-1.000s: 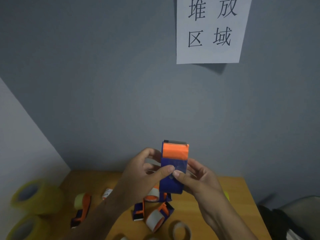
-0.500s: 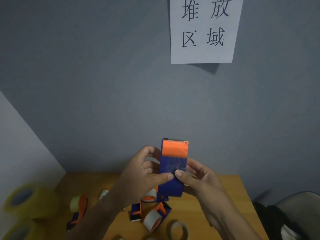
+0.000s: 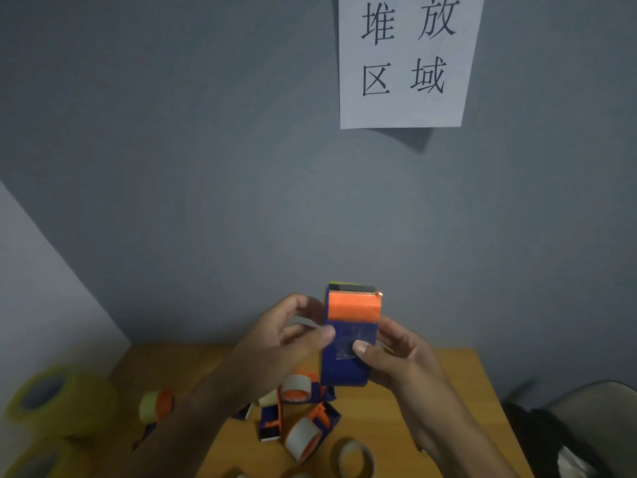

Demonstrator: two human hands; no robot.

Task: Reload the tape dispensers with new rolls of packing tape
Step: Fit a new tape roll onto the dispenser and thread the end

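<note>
Blue plastic tape dispenser with an orange flap [image 3: 350,334] held upright in the air above the wooden bench [image 3: 448,391], in front of the grey wall [image 3: 206,167]. Left hand [image 3: 286,336] grips its left edge, thumb tip on the blue face, fingers curled behind. Right hand [image 3: 396,353] grips the right edge, thumb pressed on a clear strip of tape lying on the blue face, fingers wrapped behind.

On the bench below: several more blue-and-orange dispensers [image 3: 303,422] lying in a loose heap, some carrying near-empty cardboard cores. One bare cardboard core ring [image 3: 355,458] lies just right of the heap.

Large yellowish rolls of packing tape [image 3: 51,401] at the left edge, blurred.

White paper sheet with four black printed characters [image 3: 406,60] fixed on the wall, upper right.
</note>
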